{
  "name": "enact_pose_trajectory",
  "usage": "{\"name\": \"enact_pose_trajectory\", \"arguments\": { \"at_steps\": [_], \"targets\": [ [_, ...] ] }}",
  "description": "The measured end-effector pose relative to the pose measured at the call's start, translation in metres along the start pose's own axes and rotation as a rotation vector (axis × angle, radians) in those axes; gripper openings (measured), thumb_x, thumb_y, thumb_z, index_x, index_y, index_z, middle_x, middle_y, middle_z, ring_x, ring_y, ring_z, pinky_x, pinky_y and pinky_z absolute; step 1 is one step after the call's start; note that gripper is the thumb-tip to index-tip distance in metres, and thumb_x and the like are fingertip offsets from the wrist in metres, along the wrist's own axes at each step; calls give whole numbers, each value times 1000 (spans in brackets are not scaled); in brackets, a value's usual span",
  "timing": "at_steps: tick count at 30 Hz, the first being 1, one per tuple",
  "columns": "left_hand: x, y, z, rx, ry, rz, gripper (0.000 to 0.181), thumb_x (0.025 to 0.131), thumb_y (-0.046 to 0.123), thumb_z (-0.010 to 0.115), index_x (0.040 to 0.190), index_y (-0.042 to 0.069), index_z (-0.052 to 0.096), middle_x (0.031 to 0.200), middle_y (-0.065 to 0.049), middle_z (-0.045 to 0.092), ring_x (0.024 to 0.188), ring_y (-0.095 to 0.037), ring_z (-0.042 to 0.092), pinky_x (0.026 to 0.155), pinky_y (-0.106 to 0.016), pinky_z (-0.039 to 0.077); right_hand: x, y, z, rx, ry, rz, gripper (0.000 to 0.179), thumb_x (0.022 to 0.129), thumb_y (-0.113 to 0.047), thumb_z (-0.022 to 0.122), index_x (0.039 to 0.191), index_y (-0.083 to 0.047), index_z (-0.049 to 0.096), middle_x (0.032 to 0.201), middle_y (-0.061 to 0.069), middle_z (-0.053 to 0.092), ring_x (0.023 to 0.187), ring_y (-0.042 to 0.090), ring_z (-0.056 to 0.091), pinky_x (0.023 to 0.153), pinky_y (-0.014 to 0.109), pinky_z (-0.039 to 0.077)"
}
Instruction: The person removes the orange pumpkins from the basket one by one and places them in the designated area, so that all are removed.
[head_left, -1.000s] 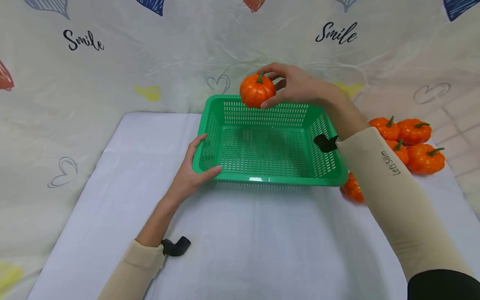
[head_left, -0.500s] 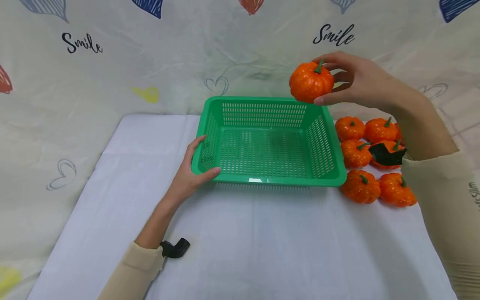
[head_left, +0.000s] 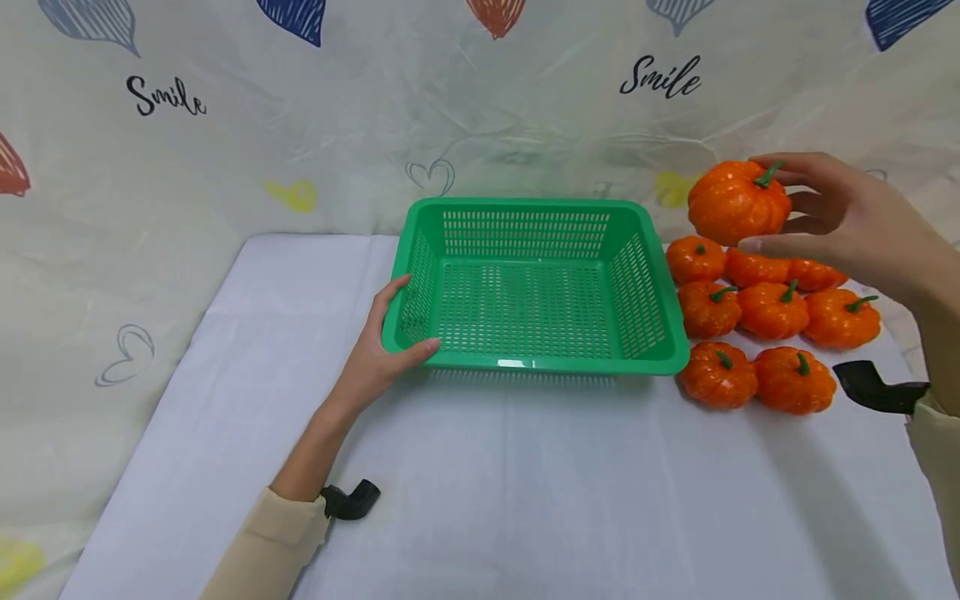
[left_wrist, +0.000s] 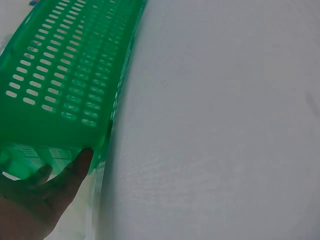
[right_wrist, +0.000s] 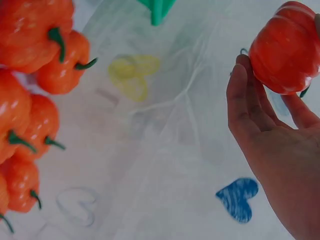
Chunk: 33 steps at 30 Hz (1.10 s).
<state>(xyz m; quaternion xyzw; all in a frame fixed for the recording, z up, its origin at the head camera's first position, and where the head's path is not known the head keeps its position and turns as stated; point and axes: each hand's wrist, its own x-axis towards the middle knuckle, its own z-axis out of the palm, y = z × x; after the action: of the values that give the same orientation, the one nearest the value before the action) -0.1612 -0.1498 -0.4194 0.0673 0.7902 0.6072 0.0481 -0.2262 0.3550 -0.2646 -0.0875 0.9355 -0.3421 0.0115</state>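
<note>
A green plastic basket (head_left: 525, 304) with slotted walls stands at the back middle of the table, with nothing in it. My left hand (head_left: 375, 346) grips its left front corner, the thumb over the rim; in the left wrist view the hand (left_wrist: 40, 200) is against the end of the basket (left_wrist: 55, 125). To the right of the basket, my right hand (head_left: 855, 221) holds a small orange pumpkin (head_left: 735, 204) with a green stem between thumb and fingers, raised above other pumpkins. The right wrist view shows this pumpkin (right_wrist: 287, 50) at the fingertips.
Several similar pumpkins (head_left: 772, 310) sit close together in rows on the white tablecloth (head_left: 510, 483), right beside the basket. A pale printed sheet (head_left: 525, 100) rises behind the table.
My right hand has carried the pumpkin from above the basket's back rim rightward to above the other pumpkins, now more in view. The left hand and the basket have stayed put.
</note>
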Motion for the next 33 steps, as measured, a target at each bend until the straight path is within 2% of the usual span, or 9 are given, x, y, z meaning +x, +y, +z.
{"name": "enact_pose_trajectory", "arguments": {
  "at_steps": [4, 8, 14, 21, 23, 28, 30, 32, 33],
  "targets": [
    [-1, -1, -1, -5, 4, 1, 91, 89, 34, 78, 159, 51, 23, 171, 5, 19, 150, -25, 31, 119, -57, 35, -19, 21, -2, 14, 32, 42, 83, 96, -17, 75, 163, -35, 30, 138, -22, 44, 103, -9, 47, 71, -3, 42],
    [-2, 0, -1, -17, 3, -5, 90, 89, 34, 78, 158, 52, 23, 171, 5, 19, 150, -25, 32, 118, -56, 36, -37, 42, -5, -12, 46, 99, 84, 99, -19, 71, 165, -38, 22, 163, -4, 34, 104, -11, 41, 70, -5, 38],
    [-2, 2, -2, -5, -10, -8, 90, 90, 35, 78, 159, 51, 22, 170, 6, 19, 149, -25, 32, 118, -55, 35, -61, 87, -6, -52, 138, 137, 85, 100, -14, 69, 166, -36, 20, 170, -4, 27, 105, -15, 36, 72, -9, 35],
    [0, 2, -2, -22, -22, -3, 92, 90, 33, 78, 162, 46, 21, 170, 5, 20, 147, -26, 34, 116, -53, 36, -77, 146, -7, -58, 183, 219, 85, 100, -20, 68, 165, -40, 17, 175, -7, 21, 104, -16, 37, 68, -5, 39],
    [0, 2, -2, -23, -23, -4, 92, 90, 34, 78, 162, 46, 21, 169, 5, 20, 146, -26, 35, 116, -53, 36, -81, 157, -6, -64, 190, 250, 85, 100, -25, 68, 165, -42, 16, 175, -9, 19, 113, -14, 40, 67, -5, 39],
    [0, 1, -2, -19, -26, -6, 91, 90, 35, 78, 160, 49, 22, 169, 5, 21, 146, -26, 35, 115, -53, 38, -98, 159, 0, -91, 193, 334, 82, 102, -34, 63, 165, -43, 11, 177, -4, 15, 119, -10, 38, 71, -5, 41],
    [0, 1, -2, -22, -26, -6, 91, 90, 35, 78, 160, 50, 22, 169, 5, 20, 146, -26, 35, 115, -53, 37, -106, 155, 3, -94, 196, 353, 81, 103, -34, 61, 166, -41, 10, 177, 2, 14, 112, -14, 32, 71, -6, 41],
    [0, 1, -1, -23, -24, -9, 90, 90, 36, 78, 159, 51, 22, 169, 5, 20, 147, -26, 35, 115, -53, 37, -111, 153, 6, -110, 184, 380, 80, 105, -35, 57, 167, -36, 7, 177, 12, 11, 126, 1, 39, 77, -7, 41],
    [0, 1, -1, -22, -23, -9, 90, 90, 36, 78, 159, 51, 22, 169, 6, 20, 147, -25, 34, 116, -53, 37, -114, 152, 8, -111, 177, 394, 81, 105, -35, 56, 167, -33, 4, 176, 16, 9, 135, 13, 39, 93, -1, 44]
  ]
}}
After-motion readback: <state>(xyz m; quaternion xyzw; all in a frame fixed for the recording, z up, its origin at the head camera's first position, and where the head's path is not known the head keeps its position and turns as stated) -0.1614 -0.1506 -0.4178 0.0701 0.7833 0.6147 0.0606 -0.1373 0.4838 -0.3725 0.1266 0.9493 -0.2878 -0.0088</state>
